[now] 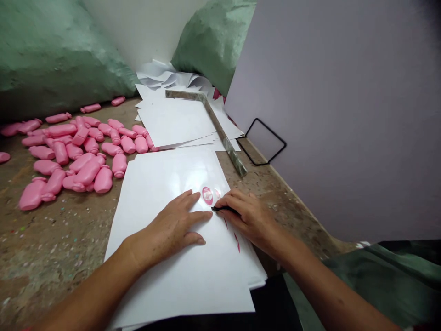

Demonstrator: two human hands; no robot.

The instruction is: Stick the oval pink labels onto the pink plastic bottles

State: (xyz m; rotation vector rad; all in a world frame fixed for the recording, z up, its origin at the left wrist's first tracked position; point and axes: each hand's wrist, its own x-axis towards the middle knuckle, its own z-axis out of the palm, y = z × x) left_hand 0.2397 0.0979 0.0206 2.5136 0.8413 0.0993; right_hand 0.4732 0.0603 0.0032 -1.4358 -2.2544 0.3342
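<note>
Glossy white rectangular label sheet [206,285], long axis running away from the body, lies under both hands. Left hand [168,230] presses flat on it; right hand [250,220], just apart, pinches slim black tool [220,208] beside round pink label [207,195].

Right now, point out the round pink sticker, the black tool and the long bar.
Round pink sticker [207,195]: head view, on its centre.
Black tool [220,209]: head view, on the part that shows.
Long bar [223,134]: head view, on its slanted length.

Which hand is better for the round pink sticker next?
Right, probably: the right hand holds a small black tool beside the sticker; the left hand lies flat on the white sheet.
</note>
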